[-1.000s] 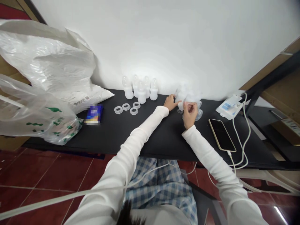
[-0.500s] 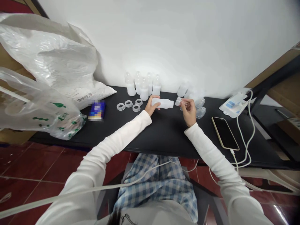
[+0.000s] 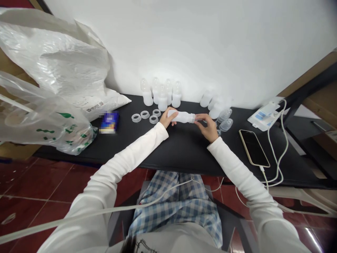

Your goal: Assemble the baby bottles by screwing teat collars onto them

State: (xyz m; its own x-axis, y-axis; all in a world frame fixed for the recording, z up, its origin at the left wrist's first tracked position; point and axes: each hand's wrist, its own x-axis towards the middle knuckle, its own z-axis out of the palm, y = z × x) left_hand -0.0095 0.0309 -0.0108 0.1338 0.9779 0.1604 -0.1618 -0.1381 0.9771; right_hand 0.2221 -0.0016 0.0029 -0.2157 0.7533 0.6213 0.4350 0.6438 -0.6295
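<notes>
My left hand [image 3: 167, 117] is wrapped round a white baby bottle [image 3: 181, 116], which lies tilted on its side in the air with its mouth to the right. At that mouth, my right hand [image 3: 207, 127] pinches a clear bottle top [image 3: 194, 118], seemingly a collar with a teat; the fingers partly hide it. The top touches the bottle's neck. Several clear dome caps [image 3: 225, 124] lie just right of my right hand. Left of my left hand are several loose clear rings [image 3: 136, 118] on the black table [image 3: 181, 151].
Several capped bottles [image 3: 162, 98] stand by the wall, with more white bottles [image 3: 206, 98] to their right. A large plastic bag [image 3: 65, 70] and a blue packet [image 3: 109, 122] are at the left. A phone [image 3: 254, 147] with a charging cable [image 3: 275, 168] lies right, near a white packet [image 3: 265, 116].
My right hand has moved left and brought the clear top from a small gap away onto the bottle's mouth. My left hand still holds the bottle, moved slightly left.
</notes>
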